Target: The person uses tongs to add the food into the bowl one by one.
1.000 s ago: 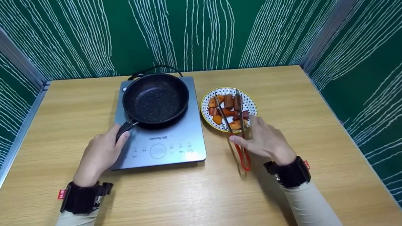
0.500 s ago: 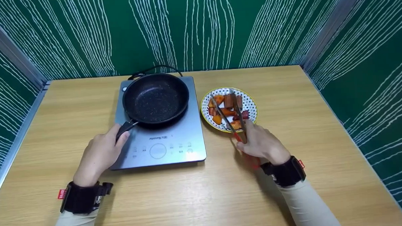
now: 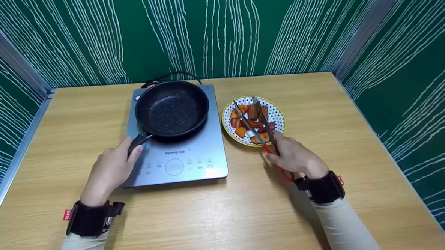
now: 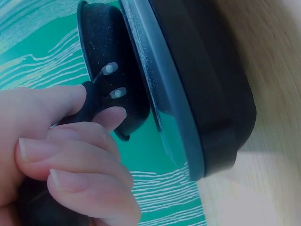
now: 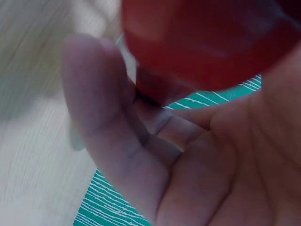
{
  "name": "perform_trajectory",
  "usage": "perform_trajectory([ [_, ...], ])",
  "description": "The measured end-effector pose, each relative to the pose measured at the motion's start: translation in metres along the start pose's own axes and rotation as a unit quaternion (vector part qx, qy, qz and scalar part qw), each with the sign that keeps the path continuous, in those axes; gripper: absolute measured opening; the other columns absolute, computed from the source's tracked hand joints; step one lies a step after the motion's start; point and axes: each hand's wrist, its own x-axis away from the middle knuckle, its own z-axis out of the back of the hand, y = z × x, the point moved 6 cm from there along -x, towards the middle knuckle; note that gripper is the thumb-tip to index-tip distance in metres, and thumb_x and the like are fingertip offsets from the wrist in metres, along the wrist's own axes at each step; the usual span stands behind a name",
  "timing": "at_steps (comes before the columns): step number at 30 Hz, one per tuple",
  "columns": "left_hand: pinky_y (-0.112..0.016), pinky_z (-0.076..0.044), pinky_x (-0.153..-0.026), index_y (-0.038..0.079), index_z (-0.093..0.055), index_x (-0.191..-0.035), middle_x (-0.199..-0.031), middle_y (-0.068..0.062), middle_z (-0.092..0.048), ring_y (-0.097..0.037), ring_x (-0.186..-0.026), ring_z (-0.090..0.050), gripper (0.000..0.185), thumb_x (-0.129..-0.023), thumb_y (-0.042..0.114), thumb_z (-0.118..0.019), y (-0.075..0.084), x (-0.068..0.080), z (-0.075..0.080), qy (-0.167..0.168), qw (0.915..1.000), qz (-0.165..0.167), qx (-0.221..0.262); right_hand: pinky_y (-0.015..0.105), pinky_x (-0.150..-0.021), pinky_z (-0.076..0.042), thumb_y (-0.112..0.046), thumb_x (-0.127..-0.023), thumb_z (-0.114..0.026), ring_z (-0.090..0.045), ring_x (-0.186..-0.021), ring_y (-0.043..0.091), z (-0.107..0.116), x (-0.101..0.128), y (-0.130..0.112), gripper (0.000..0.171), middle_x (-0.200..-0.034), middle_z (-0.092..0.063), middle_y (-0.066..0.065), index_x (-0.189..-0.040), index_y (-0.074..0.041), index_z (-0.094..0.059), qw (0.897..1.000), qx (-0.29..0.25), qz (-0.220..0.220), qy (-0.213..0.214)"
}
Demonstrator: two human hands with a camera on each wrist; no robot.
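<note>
My left hand (image 3: 111, 165) grips the black handle (image 3: 137, 143) of a dark speckled frying pan (image 3: 172, 109), which sits on a silver induction cooker (image 3: 194, 160). In the left wrist view the fingers (image 4: 84, 188) curl round that handle below two rivets. On the right, my right hand (image 3: 295, 153) holds metal tongs (image 3: 250, 125) with red grips. Their two arms are spread over a dotted plate (image 3: 230, 134) bearing several orange and brown food pieces (image 3: 252, 111). The red grip (image 5: 202, 42) fills the top of the right wrist view, with curled fingers below it.
All of this stands on a wooden table (image 3: 226, 218). A black cable (image 3: 180, 73) runs behind the cooker. Green panels (image 3: 233, 34) with white streaks enclose the back and sides.
My right hand has closed round the tongs, whose red end has swung right toward the wrist. The tips have shifted slightly left over the plate. The left hand and pan look unmoved.
</note>
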Motion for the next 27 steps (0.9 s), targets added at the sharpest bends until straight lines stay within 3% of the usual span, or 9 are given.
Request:
perform_trajectory([
  [7, -0.038, -0.035, -0.059, 0.010, -0.054, -0.119, -0.081, -0.013, -0.055, -0.030, -0.071, -0.055, 0.030, -0.114, 0.039, -0.048, 0.002, 0.000, 0.000, -0.003, 1.0000, 0.002, 0.000, 0.043, -0.079, -0.050, -0.021, -0.105, -0.069, -0.059, -0.097, 0.031, 0.004, 0.005, 0.006, 0.064, -0.106, -0.058, 0.015, -0.155, -0.002, -0.035, 1.000, 0.020, 0.012, 0.000],
  [12, -0.037, -0.033, -0.058, 0.009, -0.053, -0.118, -0.079, -0.011, -0.052, -0.029, -0.069, -0.054, 0.030, -0.115, 0.039, -0.048, 0.001, 0.000, 0.000, -0.005, 1.0000, 0.003, -0.005, 0.038, -0.067, -0.048, -0.017, -0.104, -0.070, -0.058, -0.081, 0.026, 0.009, 0.008, 0.009, 0.052, -0.094, -0.056, 0.012, -0.144, 0.002, -0.044, 0.997, 0.052, 0.058, 0.008],
  [15, -0.037, -0.033, -0.057, 0.009, -0.053, -0.119, -0.080, -0.011, -0.052, -0.029, -0.070, -0.054, 0.030, -0.115, 0.038, -0.048, 0.002, 0.000, 0.001, -0.009, 0.9999, 0.006, -0.004, 0.040, -0.068, -0.048, -0.012, -0.102, -0.070, -0.057, -0.080, 0.025, 0.016, 0.011, 0.012, 0.048, -0.092, -0.056, 0.011, -0.141, 0.003, -0.045, 0.994, 0.075, 0.075, 0.018],
  [18, -0.037, -0.033, -0.058, 0.009, -0.053, -0.120, -0.080, -0.011, -0.052, -0.029, -0.071, -0.054, 0.029, -0.115, 0.037, -0.049, 0.001, 0.001, 0.000, -0.012, 0.9999, 0.010, -0.001, 0.048, -0.076, -0.052, -0.006, -0.102, -0.066, -0.059, -0.088, 0.030, 0.022, 0.013, 0.018, 0.051, -0.101, -0.058, 0.015, -0.146, 0.004, -0.043, 0.993, 0.091, 0.072, 0.026],
  [21, -0.037, -0.033, -0.058, 0.009, -0.053, -0.119, -0.079, -0.010, -0.051, -0.029, -0.070, -0.054, 0.030, -0.115, 0.038, -0.048, 0.001, 0.001, 0.000, -0.012, 0.9999, 0.012, -0.001, 0.058, -0.089, -0.052, -0.006, -0.104, -0.059, -0.059, -0.102, 0.037, 0.026, 0.012, 0.027, 0.056, -0.120, -0.058, 0.024, -0.155, 0.002, -0.037, 0.993, 0.104, 0.043, 0.022],
  [24, -0.037, -0.033, -0.057, 0.009, -0.053, -0.120, -0.079, -0.010, -0.050, -0.028, -0.069, -0.054, 0.030, -0.115, 0.038, -0.048, 0.002, 0.001, 0.000, -0.014, 0.9998, 0.012, 0.000, 0.066, -0.097, -0.049, -0.016, -0.109, -0.052, -0.058, -0.112, 0.042, 0.030, 0.008, 0.038, 0.056, -0.138, -0.052, 0.030, -0.159, -0.002, -0.032, 0.993, 0.119, -0.004, 0.024],
  [27, -0.037, -0.033, -0.058, 0.009, -0.053, -0.120, -0.079, -0.011, -0.051, -0.029, -0.069, -0.054, 0.030, -0.115, 0.038, -0.048, 0.003, 0.000, 0.000, -0.014, 0.9998, 0.011, 0.001, 0.069, -0.099, -0.048, -0.032, -0.110, -0.049, -0.058, -0.115, 0.046, 0.035, 0.002, 0.047, 0.060, -0.146, -0.047, 0.031, -0.161, -0.005, -0.032, 0.986, 0.152, -0.037, 0.052],
])
